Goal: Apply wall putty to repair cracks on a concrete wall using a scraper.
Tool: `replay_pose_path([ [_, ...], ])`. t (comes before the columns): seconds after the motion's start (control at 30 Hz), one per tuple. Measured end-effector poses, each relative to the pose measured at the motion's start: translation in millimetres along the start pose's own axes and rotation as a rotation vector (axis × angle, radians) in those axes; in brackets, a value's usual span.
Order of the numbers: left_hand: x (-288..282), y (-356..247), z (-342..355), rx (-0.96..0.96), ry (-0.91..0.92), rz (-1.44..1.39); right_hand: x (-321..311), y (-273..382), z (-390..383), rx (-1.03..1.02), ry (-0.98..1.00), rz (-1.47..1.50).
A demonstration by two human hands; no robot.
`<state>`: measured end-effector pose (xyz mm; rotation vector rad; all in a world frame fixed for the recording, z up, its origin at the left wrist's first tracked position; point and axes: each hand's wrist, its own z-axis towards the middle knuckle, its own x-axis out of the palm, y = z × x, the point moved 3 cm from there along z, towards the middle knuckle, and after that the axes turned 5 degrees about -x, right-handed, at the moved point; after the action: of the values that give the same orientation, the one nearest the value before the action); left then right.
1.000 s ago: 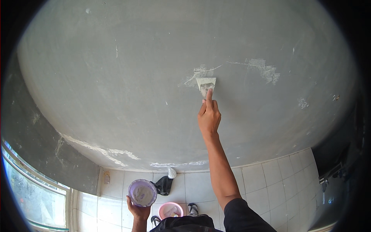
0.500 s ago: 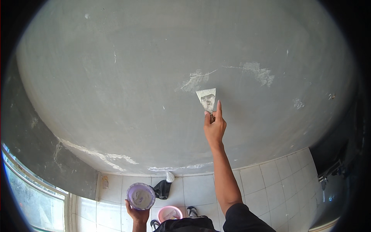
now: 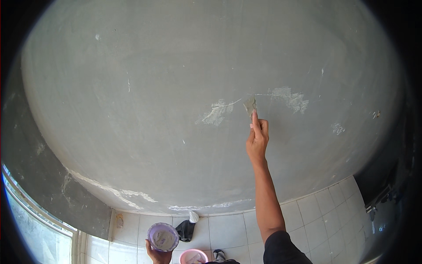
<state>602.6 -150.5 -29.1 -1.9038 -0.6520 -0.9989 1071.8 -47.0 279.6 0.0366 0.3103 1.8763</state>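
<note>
My right hand [image 3: 258, 137] grips a putty knife [image 3: 250, 106], its index finger stretched along the blade. The blade lies near the grey wall [image 3: 176, 88], close to a thin crack between two pale putty patches. One patch [image 3: 217, 112] is to the left of the blade, the other [image 3: 291, 99] to its right. Low on the left, my left hand [image 3: 157, 255] is closed round the side of a purple bowl [image 3: 151, 231] holding grey-white paste. Part of that hand is hidden under the bowl.
On the tiled floor [image 3: 226, 229] stand a pink basin [image 3: 186, 254] and a black bag [image 3: 186, 231] with a white bundle [image 3: 194, 217] by it. A window [image 3: 37, 229] is at the lower left. Rough white patches [image 3: 211, 206] run along the wall's base.
My right hand has moved right and turned the putty knife, bringing its blade toward the crack between the patches. The bowl is slightly lower in view. The view has tilted up a little.
</note>
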Motion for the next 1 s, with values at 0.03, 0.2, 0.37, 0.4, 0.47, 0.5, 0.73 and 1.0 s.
replay_pose_path([
  [0.03,-1,1,1,0.000,0.007,0.004,4,-5,4,-0.116,0.001,-0.077],
  [0.2,-2,4,1,0.002,-0.011,-0.014,24,-29,6,-0.245,0.072,-0.368],
  [0.37,2,10,3,-0.012,-0.028,0.006,29,-37,6,-0.230,0.168,-0.610],
  [0.4,-1,8,1,-0.019,-0.041,0.007,30,-34,6,-0.220,0.175,-0.604],
  [0.47,-4,4,-1,-0.039,-0.062,-0.022,26,-30,-3,-0.203,0.194,-0.601],
  [0.5,0,3,1,-0.045,-0.059,-0.022,24,-32,-8,-0.173,0.238,-0.619],
  [0.73,7,-5,-3,0.018,-0.023,0.002,-13,-13,-21,-0.123,0.233,-0.625],
  [1.0,19,0,-3,-0.010,-0.024,0.026,6,11,30,-0.138,0.240,-0.644],
])
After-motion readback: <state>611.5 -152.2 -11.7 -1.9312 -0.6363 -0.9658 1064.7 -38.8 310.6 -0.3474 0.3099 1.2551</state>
